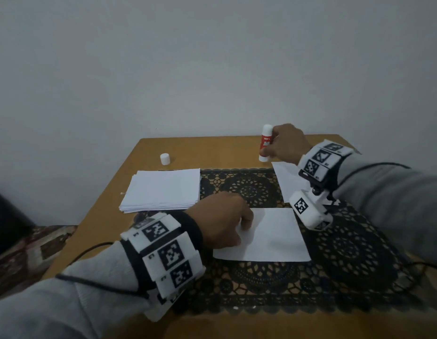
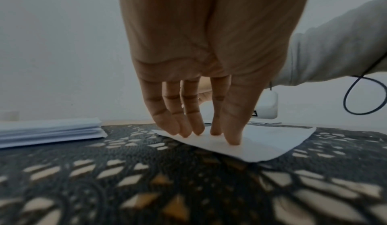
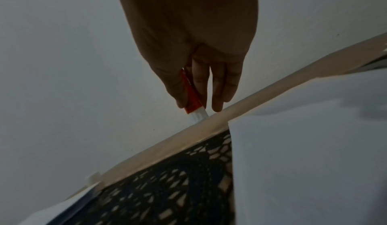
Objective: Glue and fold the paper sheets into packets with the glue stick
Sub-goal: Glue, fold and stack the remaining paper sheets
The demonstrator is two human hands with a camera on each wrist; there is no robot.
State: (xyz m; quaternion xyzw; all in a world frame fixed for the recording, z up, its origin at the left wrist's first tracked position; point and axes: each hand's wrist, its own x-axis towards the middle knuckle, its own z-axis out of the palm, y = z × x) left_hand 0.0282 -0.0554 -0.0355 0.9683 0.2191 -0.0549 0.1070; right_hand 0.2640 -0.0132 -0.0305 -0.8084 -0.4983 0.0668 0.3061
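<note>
Wooden surface (image 1: 110, 182) against a plain wall, partly covered by a black lace mat (image 1: 347, 253). Left hand (image 1: 222, 221), seen from the head view, rests on the left part of a single white sheet (image 1: 273, 238) that lies flat on the mat; in the left wrist view its fingers (image 2: 232, 129) are nearly straight, spread slightly, with the tips pressing down on the sheet (image 2: 272, 142), so this grip lies apart and holds nothing. Right hand (image 1: 286, 143) reaches to the far edge of the surface, where its thumb and fingers are curled around the glue stick (image 1: 266, 143); this grip is clamped on the stick. The stick stands nearly upright with its white base touching the wood, beyond the mat, and its red label faces the head camera. In the right wrist view the red and white barrel (image 3: 193, 102) shows between thumb and fingers (image 3: 217, 86) of the hand (image 3: 188, 30), its ridged white end meeting the edge of the surface (image 3: 272, 89). A small white cap (image 1: 165, 159) stands alone on the bare wood, well apart from the stick and to its left. A stack (image 1: 163, 189) of white sheets lies at the left, overlapping the mat's edge; the left wrist view shows its layered side (image 2: 50, 131). A second loose sheet (image 1: 286, 179) lies at the right, beneath the right wrist. Both wrists carry bands with black and white markers, and grey sleeves (image 1: 53, 309) cover the forearms.
</note>
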